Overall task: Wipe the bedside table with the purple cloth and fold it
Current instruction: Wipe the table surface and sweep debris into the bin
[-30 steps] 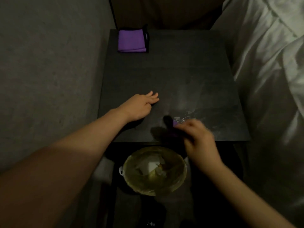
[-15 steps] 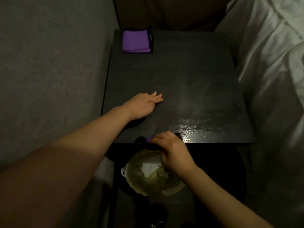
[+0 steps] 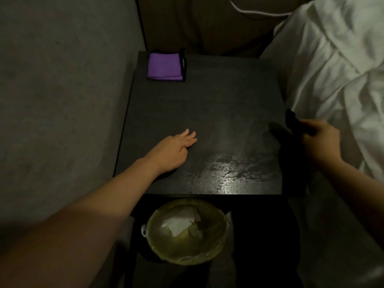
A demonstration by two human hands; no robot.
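The bedside table (image 3: 207, 100) is shown with a wet patch (image 3: 234, 169) at 5 o'clock. The bin (image 3: 188, 231) is located below it at 6 o'clock. The purple cloth (image 3: 165, 66), folded, is located at 11 o'clock. The left hand (image 3: 172, 150) is laid flat, fingers together. A dark cloth (image 3: 295, 126) is gripped by the right hand (image 3: 320, 140) at 3 o'clock.

The folded cloth (image 3: 164, 66) at the far corner is bright purple with a black edging along its right side. The counter (image 3: 218, 104) is matt black, with a pale glossy sheen on a patch near its front edge. The bedding (image 3: 336, 65) is plain white. The wall (image 3: 62, 84) is mottled grey. The bin (image 3: 188, 231) below has a yellowish-green translucent liner with white paper inside.
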